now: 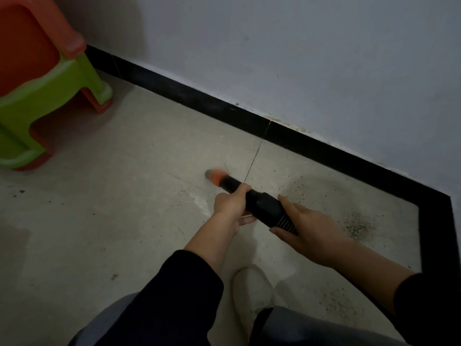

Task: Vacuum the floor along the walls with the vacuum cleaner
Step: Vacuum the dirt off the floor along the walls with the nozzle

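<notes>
A single wide-angle view, worn on the person's head, looks forward and steeply down at the floor (119, 221). It sits close above the left hand (230, 204) and right hand (308, 229), which hold the vacuum cleaner (264, 203) mid-frame. The wall (299, 58) and black skirting (199, 102) run diagonally from far left to near right.
</notes>
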The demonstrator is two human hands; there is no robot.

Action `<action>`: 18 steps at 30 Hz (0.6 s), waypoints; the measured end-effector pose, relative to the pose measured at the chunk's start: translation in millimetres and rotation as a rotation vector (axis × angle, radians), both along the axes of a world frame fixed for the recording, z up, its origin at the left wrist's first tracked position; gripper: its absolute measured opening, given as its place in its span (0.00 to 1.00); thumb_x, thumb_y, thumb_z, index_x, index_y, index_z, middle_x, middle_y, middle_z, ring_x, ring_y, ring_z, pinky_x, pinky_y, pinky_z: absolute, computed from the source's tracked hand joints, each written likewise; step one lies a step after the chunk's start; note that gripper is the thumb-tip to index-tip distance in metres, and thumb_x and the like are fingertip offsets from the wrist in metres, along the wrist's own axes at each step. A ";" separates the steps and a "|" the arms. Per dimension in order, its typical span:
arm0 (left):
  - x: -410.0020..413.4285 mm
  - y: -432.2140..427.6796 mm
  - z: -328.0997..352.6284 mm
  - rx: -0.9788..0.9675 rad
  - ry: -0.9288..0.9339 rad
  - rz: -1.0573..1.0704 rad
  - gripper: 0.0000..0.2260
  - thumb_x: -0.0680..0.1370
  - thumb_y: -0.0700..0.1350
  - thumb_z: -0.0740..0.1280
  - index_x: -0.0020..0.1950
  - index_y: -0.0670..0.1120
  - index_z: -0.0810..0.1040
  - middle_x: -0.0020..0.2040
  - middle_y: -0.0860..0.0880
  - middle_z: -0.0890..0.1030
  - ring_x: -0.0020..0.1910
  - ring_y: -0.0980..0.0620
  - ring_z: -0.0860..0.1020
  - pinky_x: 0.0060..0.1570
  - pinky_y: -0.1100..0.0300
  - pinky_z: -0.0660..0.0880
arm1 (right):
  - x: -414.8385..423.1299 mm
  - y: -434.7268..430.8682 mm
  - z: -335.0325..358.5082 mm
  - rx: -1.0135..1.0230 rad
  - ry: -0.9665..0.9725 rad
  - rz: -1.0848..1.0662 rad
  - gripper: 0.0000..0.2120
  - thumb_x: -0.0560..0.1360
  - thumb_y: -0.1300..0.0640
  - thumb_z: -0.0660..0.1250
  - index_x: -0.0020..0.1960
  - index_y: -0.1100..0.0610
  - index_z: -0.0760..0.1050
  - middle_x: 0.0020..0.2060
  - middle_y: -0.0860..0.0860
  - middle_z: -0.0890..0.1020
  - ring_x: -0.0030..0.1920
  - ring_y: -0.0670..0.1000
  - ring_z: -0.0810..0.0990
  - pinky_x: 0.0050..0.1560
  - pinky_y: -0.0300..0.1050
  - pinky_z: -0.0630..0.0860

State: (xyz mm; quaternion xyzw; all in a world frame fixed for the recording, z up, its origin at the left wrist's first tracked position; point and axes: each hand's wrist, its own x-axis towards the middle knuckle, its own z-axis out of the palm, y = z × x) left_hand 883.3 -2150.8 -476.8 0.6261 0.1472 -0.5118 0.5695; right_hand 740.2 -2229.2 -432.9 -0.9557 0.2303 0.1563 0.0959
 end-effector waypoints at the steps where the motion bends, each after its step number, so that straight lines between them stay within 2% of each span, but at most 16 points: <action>1: -1.7 -2.1 0.3 -0.007 0.002 -0.007 0.18 0.78 0.45 0.69 0.64 0.40 0.70 0.55 0.39 0.81 0.48 0.44 0.83 0.34 0.55 0.83 | -2.0 -1.7 0.3 -0.006 0.003 -0.006 0.37 0.79 0.37 0.54 0.79 0.52 0.42 0.68 0.50 0.71 0.56 0.49 0.77 0.54 0.40 0.75; 6: -8.8 -14.7 -0.1 -0.040 0.012 -0.040 0.18 0.78 0.45 0.69 0.64 0.38 0.71 0.54 0.39 0.81 0.47 0.46 0.83 0.32 0.57 0.82 | -11.3 -10.0 2.5 -0.018 0.008 -0.039 0.37 0.79 0.37 0.54 0.79 0.52 0.42 0.69 0.50 0.70 0.58 0.49 0.76 0.55 0.39 0.75; 13: -18.6 -30.3 -2.6 -0.071 0.029 -0.086 0.19 0.78 0.46 0.69 0.65 0.39 0.71 0.51 0.42 0.81 0.42 0.49 0.82 0.37 0.56 0.83 | -24.1 -23.8 2.2 -0.059 0.030 -0.066 0.37 0.79 0.36 0.53 0.79 0.52 0.42 0.67 0.49 0.72 0.54 0.48 0.77 0.52 0.40 0.77; 18: -21.7 -40.1 -1.8 -0.081 0.039 -0.088 0.19 0.78 0.46 0.69 0.66 0.40 0.71 0.56 0.40 0.81 0.42 0.48 0.82 0.39 0.56 0.83 | -26.1 -31.9 3.1 -0.042 0.042 -0.094 0.38 0.79 0.37 0.53 0.79 0.52 0.41 0.66 0.50 0.72 0.53 0.48 0.77 0.53 0.41 0.77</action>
